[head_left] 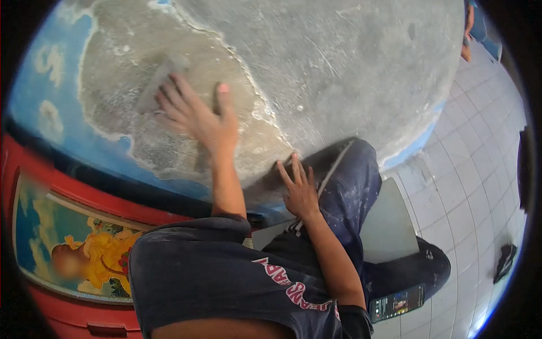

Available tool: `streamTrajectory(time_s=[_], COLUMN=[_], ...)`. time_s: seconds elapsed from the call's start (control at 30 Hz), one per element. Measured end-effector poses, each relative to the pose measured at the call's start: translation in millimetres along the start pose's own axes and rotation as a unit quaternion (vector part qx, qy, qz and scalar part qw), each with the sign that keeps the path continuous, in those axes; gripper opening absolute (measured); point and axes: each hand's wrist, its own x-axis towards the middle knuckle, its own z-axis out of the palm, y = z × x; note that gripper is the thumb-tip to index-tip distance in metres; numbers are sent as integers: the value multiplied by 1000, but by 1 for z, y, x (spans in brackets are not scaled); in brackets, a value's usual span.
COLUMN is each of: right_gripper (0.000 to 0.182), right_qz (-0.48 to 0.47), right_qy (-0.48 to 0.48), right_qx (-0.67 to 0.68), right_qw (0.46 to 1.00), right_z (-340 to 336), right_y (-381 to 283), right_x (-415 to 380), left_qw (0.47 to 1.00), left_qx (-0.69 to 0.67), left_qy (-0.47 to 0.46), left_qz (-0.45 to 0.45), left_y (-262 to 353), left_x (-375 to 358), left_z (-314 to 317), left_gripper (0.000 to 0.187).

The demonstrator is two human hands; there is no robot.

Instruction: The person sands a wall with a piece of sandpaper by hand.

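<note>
My left hand (200, 116) presses a grey piece of sandpaper (155, 85) against a bare, rough patch of wall (118, 48). Its fingers lie over the sheet and the thumb sticks out to the side, both slightly blurred. A ragged, pale edge of old coating (248, 73) runs past the patch, dividing it from the smoother grey wall (350, 68). Lower down, my right hand (302, 195) rests with spread fingers by my raised knee (355, 169), its fingertips near the wall's lower part. Nothing shows in that hand.
Blue painted wall with whitish cloud shapes (51, 107) borders the patch. A red frame (90, 195) holds a picture of a figure in yellow (107, 254). A phone (398, 303) lies by my leg. White tiles (451, 203) cover the floor; part of another person (467, 34) shows top right.
</note>
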Motion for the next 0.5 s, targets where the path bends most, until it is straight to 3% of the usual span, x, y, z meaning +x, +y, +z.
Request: streamTrajectory(time_s=[0.07,0.13,0.17,0.23,0.3,0.37,0.43,0.5], right_gripper=[98,99,100,105,110,113,109,106], right_qz=[1,-8,-4,-15,-53,-17,-31,-31], right_qy=[-13,1,-13,-17,-4,-10,-16,-20], right_qx=[-9,-13,0,-5,-19,-20,-12,-5], right_qw=[1000,1000,1000,1000,998,1000,999,999], right_z=[0,7,8,6,4,4,3,4], right_y=[1,4,5,1,1,1,1,0], right_x=[0,0,-1,-1,0,-2,-1,0], left_qw=[998,982,958,945,971,984,995,995], left_qx=[9,-5,-100,-94,-32,22,58,64], left_qy=[-37,-142,-237,-246,-175,-115,54,57], left_qz=[54,126,129,195,163,134,65,55], left_y=[12,25,27,20,-3,-23,-43,-49], left_x=[-17,-54,-70,-70,-23,33,87,91], left_z=[13,19,17,16,5,-12,-31,-30], left_gripper=[85,83,80,81,82,82,79,78])
